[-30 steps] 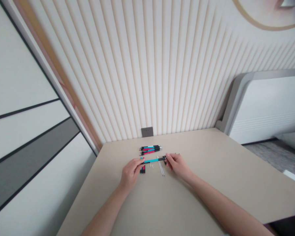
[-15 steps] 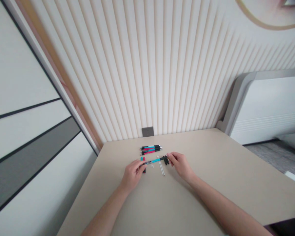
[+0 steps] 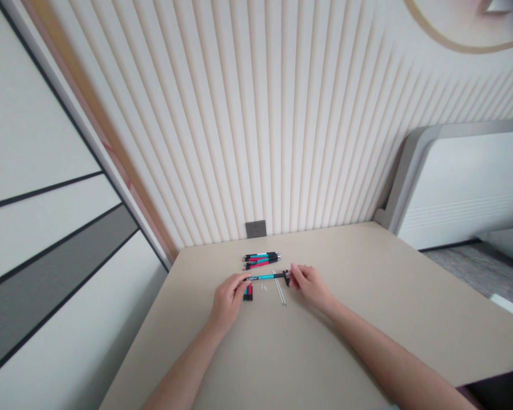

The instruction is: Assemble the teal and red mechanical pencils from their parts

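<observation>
My left hand (image 3: 227, 297) pinches one end of a blue and black pen (image 3: 265, 277), which lies nearly level above the table. At the pen's right end, the thumb and fingers of my right hand (image 3: 308, 283) are closed around its tip; a small part there may be hidden by them. Beneath the pen are two thin white refills (image 3: 279, 291) and small pale tips (image 3: 263, 288). Beside my left fingers lie pen barrels in blue and red with black ends (image 3: 248, 293). Small black pieces (image 3: 287, 281) sit near my right fingertips, partly covered.
Several blue, red and black pens (image 3: 261, 260) lie in a row farther back on the beige table (image 3: 325, 353). A dark socket (image 3: 255, 229) is on the ribbed wall behind. A white cabinet stands at the left, a grey bed headboard (image 3: 457, 176) at the right.
The pen has turned slightly to lie more level, and my left hand has risen a little to the left, uncovering more of the barrels. Both hands keep their hold.
</observation>
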Available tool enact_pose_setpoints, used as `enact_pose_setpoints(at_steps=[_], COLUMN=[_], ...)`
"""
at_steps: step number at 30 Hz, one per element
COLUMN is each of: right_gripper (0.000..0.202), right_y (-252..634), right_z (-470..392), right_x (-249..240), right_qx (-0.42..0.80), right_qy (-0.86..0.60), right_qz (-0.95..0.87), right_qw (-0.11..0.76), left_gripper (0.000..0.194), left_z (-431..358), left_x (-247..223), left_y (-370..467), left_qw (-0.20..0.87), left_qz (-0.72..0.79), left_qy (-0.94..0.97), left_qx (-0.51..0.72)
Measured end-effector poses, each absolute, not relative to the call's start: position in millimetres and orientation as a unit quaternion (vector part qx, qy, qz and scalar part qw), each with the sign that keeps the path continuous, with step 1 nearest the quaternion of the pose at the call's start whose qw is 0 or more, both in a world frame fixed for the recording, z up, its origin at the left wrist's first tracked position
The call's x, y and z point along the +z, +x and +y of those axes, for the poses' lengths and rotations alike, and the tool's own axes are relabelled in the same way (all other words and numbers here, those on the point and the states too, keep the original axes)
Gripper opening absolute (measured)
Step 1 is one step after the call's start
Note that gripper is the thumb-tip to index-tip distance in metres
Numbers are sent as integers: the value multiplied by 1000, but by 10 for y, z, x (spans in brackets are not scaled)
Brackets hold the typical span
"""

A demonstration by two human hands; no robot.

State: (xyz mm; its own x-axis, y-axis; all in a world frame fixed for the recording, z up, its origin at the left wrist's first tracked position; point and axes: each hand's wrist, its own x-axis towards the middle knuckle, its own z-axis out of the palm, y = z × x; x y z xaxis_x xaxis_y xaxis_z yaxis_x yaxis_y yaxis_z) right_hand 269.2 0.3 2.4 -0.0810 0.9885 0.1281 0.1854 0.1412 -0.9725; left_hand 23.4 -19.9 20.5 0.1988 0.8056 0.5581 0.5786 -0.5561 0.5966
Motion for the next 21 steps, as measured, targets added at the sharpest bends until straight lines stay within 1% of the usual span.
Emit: enact_pose_setpoints(at_steps=[5,10,15,18,21], right_gripper=[55,49,58,55,56], right_y=[2693,2702,2696,2692,2685], right_z=[-17,13,12,4,10], right_x=[38,-2,3,1,-44], right_qx=[436,418,411,406,439], right_qy=[-510,-498,-505,-501,-505], right_qz=[-596,-604,-611,-624,-614], right_qw=[440,461,450,443,418], left_gripper=[22,22,22,22,23], left_z=[-210,-201,-202,-203,-203], left_x=[208,206,208,197,193], left_y=[234,222,228,226,219], left_qw=[123,122,117,117,114], left_qz=[454,455,440,437,437], left_qy=[760,760,771,773,770], left_qx=[448,447,446,444,450])
